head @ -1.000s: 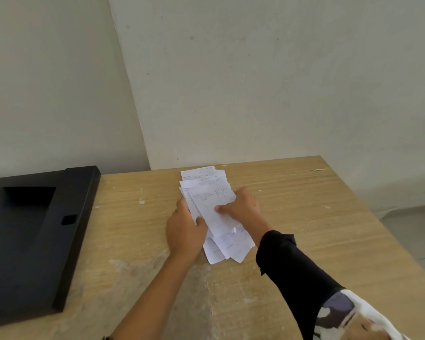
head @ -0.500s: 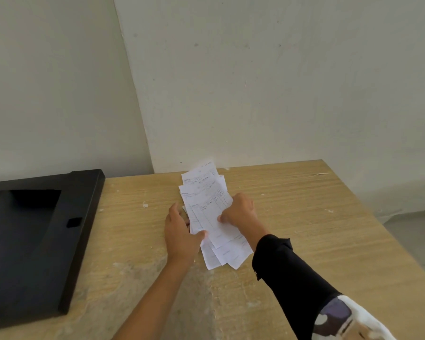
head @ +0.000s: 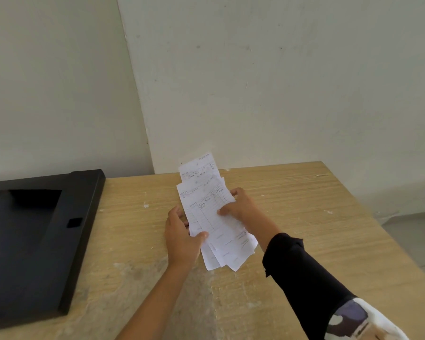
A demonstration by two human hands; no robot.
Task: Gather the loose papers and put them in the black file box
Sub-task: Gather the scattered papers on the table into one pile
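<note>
Both hands gripping the papers (head: 207, 212) above the desk (head: 304, 217)

Left hand (head: 182, 238) and right hand (head: 241, 206) are closing their fingers on a fanned, uneven stack of white printed slips; the box (head: 35, 241) is lying apart, leftward.

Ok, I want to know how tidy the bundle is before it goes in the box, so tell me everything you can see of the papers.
The papers are white printed slips with ruled tables and handwriting, too small to read. Several overlap in a loose, fanned stack with uneven ends. The left hand grips the left edge, the right hand the right edge, thumbs on top.
</note>
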